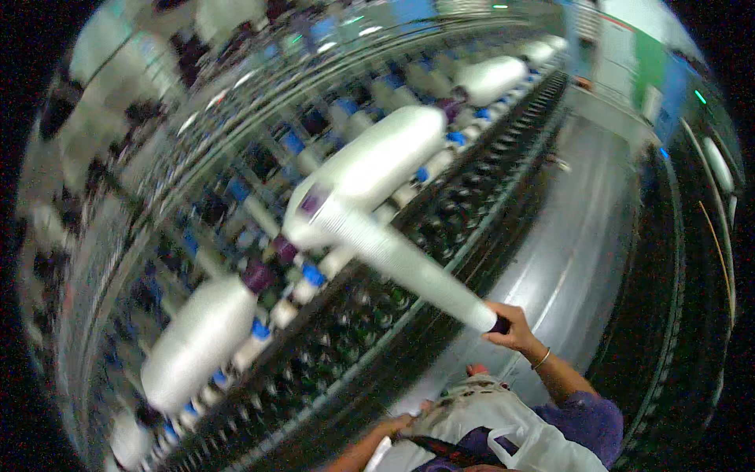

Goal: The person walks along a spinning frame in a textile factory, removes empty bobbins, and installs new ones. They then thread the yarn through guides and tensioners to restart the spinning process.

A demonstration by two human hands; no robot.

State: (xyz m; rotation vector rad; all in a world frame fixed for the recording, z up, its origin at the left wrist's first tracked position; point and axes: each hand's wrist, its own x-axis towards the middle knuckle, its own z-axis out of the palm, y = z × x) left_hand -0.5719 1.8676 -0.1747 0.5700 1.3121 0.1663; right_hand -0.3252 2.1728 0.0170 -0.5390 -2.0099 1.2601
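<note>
My right hand (511, 326) is raised and grips the dark end of a long, slim white bobbin (417, 271), which points up and left toward the machine. Its far end lies against a large white roving bobbin (377, 157) hanging on the frame. A thin bangle (541, 359) sits on that wrist. My left hand (392, 429) is low at my waist, at the rim of a white cloth bag (503, 425). Blur hides whether its fingers grip the bag.
A long spinning machine (377, 315) runs diagonally from lower left to upper right, with rows of dark spindles and blue-capped tubes. More fat white roving bobbins (200, 338) (491, 79) hang above it. A grey aisle floor (582, 236) runs on the right, beside another machine (692, 236).
</note>
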